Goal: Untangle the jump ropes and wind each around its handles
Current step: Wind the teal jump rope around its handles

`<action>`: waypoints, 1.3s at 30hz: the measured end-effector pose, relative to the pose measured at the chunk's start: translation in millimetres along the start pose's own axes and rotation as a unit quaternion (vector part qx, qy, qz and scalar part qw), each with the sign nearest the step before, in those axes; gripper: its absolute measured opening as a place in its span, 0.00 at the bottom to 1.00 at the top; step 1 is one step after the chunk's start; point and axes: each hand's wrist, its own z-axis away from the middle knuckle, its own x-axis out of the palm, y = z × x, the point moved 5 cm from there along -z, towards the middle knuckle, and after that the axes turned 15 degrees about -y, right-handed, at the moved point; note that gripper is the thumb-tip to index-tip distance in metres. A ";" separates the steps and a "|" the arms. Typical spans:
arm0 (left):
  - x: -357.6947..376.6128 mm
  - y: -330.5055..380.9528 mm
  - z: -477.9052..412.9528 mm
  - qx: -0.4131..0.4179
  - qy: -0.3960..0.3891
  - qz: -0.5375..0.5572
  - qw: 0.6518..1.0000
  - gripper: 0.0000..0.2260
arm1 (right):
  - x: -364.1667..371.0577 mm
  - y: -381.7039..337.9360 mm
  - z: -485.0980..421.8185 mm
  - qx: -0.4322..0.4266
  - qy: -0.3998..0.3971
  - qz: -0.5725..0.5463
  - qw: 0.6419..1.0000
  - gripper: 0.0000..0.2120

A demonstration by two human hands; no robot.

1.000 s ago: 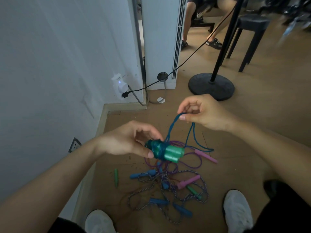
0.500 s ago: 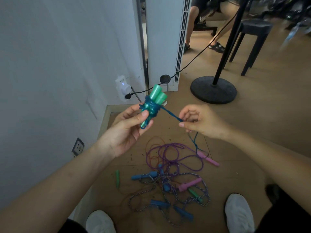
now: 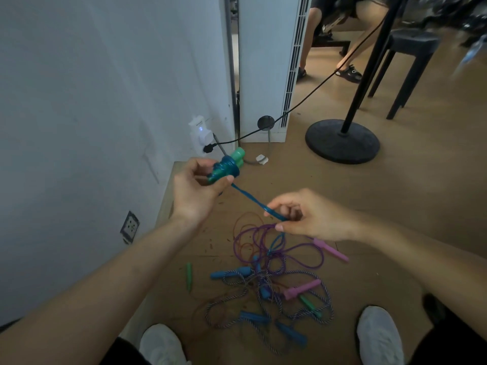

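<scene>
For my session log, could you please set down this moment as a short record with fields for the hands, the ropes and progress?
left hand: holds two green plastic handles with blue plastic cord wound round them
right hand: pinches the cord's free end, stretched taut from the bundle
floor pile: purple rope, striped braided rope, pink plastic handles, blue handles, loose green handles, tangled on the wooden floor
progress: one rope nearly wound; pile not yet untangled

Left hand (image 3: pixel 195 187) grips, raised; right hand (image 3: pixel 309 218) pinches, lower
</scene>
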 end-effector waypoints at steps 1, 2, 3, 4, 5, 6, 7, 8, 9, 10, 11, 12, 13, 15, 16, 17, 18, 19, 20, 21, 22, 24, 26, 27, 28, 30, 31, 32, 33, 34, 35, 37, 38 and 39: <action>2.4 2.8 0.2 0.021 -0.017 -0.038 0.999 0.14 | -0.2 -2.3 1.0 -0.003 -0.004 0.005 1.000 0.11; 4.9 4.8 -0.1 0.045 -0.041 -0.091 0.994 0.15 | -1.7 -3.9 2.1 -0.005 -0.001 0.011 1.000 0.10; 7.9 5.9 0.2 0.069 -0.071 -0.147 0.984 0.15 | -4.4 -4.9 2.8 -0.007 0.006 0.016 1.000 0.08; 10.9 5.2 0.2 0.086 -0.102 -0.195 0.972 0.16 | -8.0 -5.6 3.9 -0.007 0.017 0.019 1.000 0.06; 13.3 3.2 0.0 0.097 -0.132 -0.228 0.960 0.16 | -12.2 -5.6 4.8 -0.008 0.030 0.020 0.999 0.05; 15.6 0.9 -0.2 0.103 -0.162 -0.248 0.949 0.17 | -16.5 -5.4 6.1 -0.008 0.043 0.019 0.999 0.05; 18.6 -1.3 -0.1 0.109 -0.192 -0.263 0.939 0.17 | -20.9 -4.8 7.0 -0.008 0.055 0.016 0.998 0.05; 21.7 -3.0 0.3 0.112 -0.221 -0.278 0.928 0.17 | -24.9 -4.1 7.9 -0.009 0.065 0.010 0.998 0.05; 25.0 -3.9 1.1 0.113 -0.250 -0.288 0.918 0.17 | -28.4 -2.8 8.9 -0.008 0.075 0.005 0.997 0.05; 28.3 -4.1 2.1 0.111 -0.281 -0.288 0.908 0.17 | -31.3 -1.4 9.4 -0.006 0.084 0.004 0.996 0.05; 31.9 -3.8 3.9 0.107 -0.319 -0.274 0.901 0.17 | -33.8 0.1 9.5 -0.003 0.092 0.006 0.996 0.05; 35.5 -2.7 6.9 0.094 -0.360 -0.247 0.895 0.17 | -35.9 1.7 9.5 -0.002 0.100 0.008 0.995 0.04; 38.9 -1.2 10.5 0.071 -0.400 -0.214 0.888 0.17 | -37.9 3.0 9.1 -0.003 0.107 0.009 0.994 0.04; 44.5 3.0 17.6 0.025 -0.464 -0.152 0.872 0.18 | -41.0 5.7 8.6 -0.003 0.114 0.007 0.993 0.03; 46.2 5.9 20.3 0.015 -0.481 -0.132 0.867 0.18 | -42.6 7.4 8.4 -0.001 0.116 0.005 0.993 0.03; 47.3 9.4 22.0 0.015 -0.490 -0.121 0.863 0.19 | -44.2 9.2 8.2 0.000 0.118 0.004 0.993 0.03; 48.0 12.6 23.3 0.019 -0.494 -0.116 0.861 0.21 | -45.9 11.5 7.9 0.002 0.119 0.005 0.993 0.03; 48.5 15.5 24.6 0.023 -0.500 -0.109 0.859 0.23 | -47.3 13.9 7.8 0.006 0.118 0.006 0.993 0.03; 48.7 17.3 25.9 0.022 -0.509 -0.103 0.854 0.27 | -48.2 16.4 7.3 0.010 0.116 0.005 0.993 0.04; 48.8 18.8 27.4 0.021 -0.519 -0.101 0.848 0.30 | -48.5 18.6 6.8 0.014 0.110 0.002 0.994 0.04; 48.3 20.1 29.2 0.022 -0.529 -0.103 0.842 0.32 | -48.4 20.5 6.2 0.019 0.104 -0.001 0.994 0.04; 46.6 21.6 31.4 0.023 -0.538 -0.099 0.837 0.31 | -47.7 23.5 5.0 0.028 0.090 -0.005 0.996 0.05; 42.1 22.6 29.8 0.023 -0.521 -0.083 0.849 0.27 | -47.7 27.1 3.8 0.037 0.079 0.000 0.996 0.06; 39.6 22.6 28.0 0.024 -0.506 -0.070 0.859 0.25 | -48.0 29.0 3.6 0.043 0.074 0.006 0.996 0.07; 36.3 22.1 25.8 0.023 -0.487 -0.053 0.871 0.24 | -48.2 31.4 3.4 0.047 0.068 0.013 0.996 0.09; 28.7 20.0 20.5 0.014 -0.437 -0.020 0.899 0.22 | -47.7 36.6 3.0 0.057 0.059 0.012 0.997 0.10; 24.9 17.4 17.1 0.006 -0.406 0.001 0.914 0.22 | -46.8 39.5 3.2 0.064 0.056 0.002 0.996 0.10; 21.2 14.7 14.0 -0.004 -0.373 0.028 0.927 0.22 | -45.4 42.0 3.5 0.072 0.052 -0.010 0.996 0.10; 17.8 11.0 11.0 -0.017 -0.340 0.062 0.938 0.23 | -43.4 43.8 3.3 0.079 0.048 -0.021 0.995 0.09; 15.6 7.8 8.9 -0.030 -0.312 0.096 0.945 0.23 | -40.9 45.1 3.0 0.083 0.047 -0.033 0.995 0.08; 14.6 4.8 7.0 -0.041 -0.289 0.129 0.948 0.23 | -38.1 45.8 2.4 0.082 0.047 -0.050 0.994 0.08; 14.0 1.2 4.7 -0.061 -0.250 0.186 0.948 0.24 | -31.9 46.1 1.7 0.076 0.046 -0.103 0.991 0.10; 13.3 0.7 3.7 -0.069 -0.229 0.209 0.948 0.23 | -28.9 46.2 1.2 0.075 0.047 -0.126 0.988 0.11; 12.2 -0.4 2.2 -0.078 -0.205 0.229 0.948 0.21 | -26.6 45.8 0.9 0.074 0.047 -0.143 0.986 0.13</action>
